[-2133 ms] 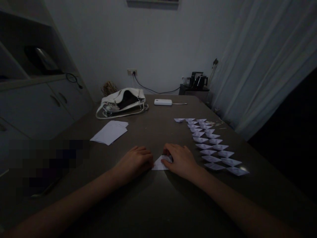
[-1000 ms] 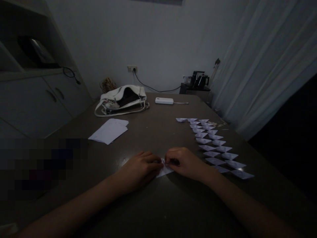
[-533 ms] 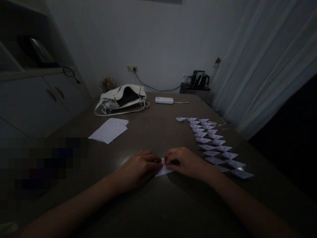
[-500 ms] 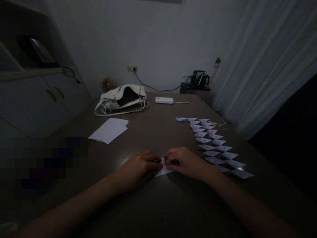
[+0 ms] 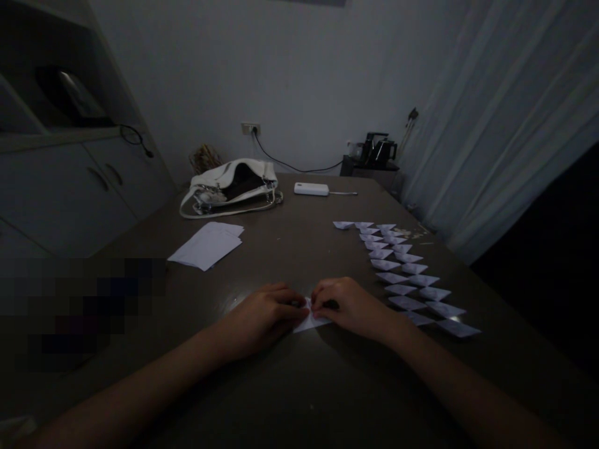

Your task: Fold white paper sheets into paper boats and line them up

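Note:
A small folded piece of white paper [image 5: 309,322] lies on the dark table in front of me, partly covered by my fingers. My left hand [image 5: 269,315] pinches its left side, thumb and fingertips closed on the paper. From the right, my right hand [image 5: 344,304] grips the opposite side with thumb and forefinger, its fingertips almost meeting those of the left. Folded paper boats [image 5: 406,304] stand in two rows to the right of my right hand. A stack of white paper sheets [image 5: 206,245] rests beyond my left hand.
Toward the back of the table [image 5: 299,237] sit a white handbag [image 5: 234,181] and a white power bank [image 5: 311,189] with a short cable. An electric kettle [image 5: 384,151] stands on a small stand behind. A pale curtain [image 5: 477,118] hangs at the right, cabinets [image 5: 60,193] at the left.
Both hands keep their hold on the folded paper with hardly any movement. The whole view has shifted very slightly.

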Demonstrator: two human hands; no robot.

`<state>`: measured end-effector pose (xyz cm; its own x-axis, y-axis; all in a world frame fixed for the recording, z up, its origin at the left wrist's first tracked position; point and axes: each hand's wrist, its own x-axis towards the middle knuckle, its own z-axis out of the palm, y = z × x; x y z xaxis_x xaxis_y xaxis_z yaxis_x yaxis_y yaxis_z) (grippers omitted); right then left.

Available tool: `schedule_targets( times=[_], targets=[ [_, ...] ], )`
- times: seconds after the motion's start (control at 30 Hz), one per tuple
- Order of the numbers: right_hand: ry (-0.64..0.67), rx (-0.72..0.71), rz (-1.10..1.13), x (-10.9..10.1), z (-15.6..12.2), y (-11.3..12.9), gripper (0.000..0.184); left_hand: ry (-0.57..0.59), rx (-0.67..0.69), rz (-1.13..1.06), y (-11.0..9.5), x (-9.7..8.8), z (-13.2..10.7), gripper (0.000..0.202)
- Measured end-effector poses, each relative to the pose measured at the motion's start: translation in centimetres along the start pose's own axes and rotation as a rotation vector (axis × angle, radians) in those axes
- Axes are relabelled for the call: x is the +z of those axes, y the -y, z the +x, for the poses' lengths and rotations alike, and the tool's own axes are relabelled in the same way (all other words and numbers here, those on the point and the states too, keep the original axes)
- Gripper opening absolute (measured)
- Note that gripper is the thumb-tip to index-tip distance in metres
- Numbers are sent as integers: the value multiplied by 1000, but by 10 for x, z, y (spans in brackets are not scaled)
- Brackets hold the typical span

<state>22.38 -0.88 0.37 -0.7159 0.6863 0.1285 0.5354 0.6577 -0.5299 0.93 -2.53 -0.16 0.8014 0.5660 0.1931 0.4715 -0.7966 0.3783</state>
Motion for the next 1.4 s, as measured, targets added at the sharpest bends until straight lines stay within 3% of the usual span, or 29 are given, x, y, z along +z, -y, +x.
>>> schedule_targets(
  times=[0.57,1.4],
  targets=[
    [-27,-20,48,3,0,-3,7,-33,20,14,0,1,0,27],
    [-18,-38,52,3,1,-9,12,41,36,212,-3,0,0,33]
  ],
)
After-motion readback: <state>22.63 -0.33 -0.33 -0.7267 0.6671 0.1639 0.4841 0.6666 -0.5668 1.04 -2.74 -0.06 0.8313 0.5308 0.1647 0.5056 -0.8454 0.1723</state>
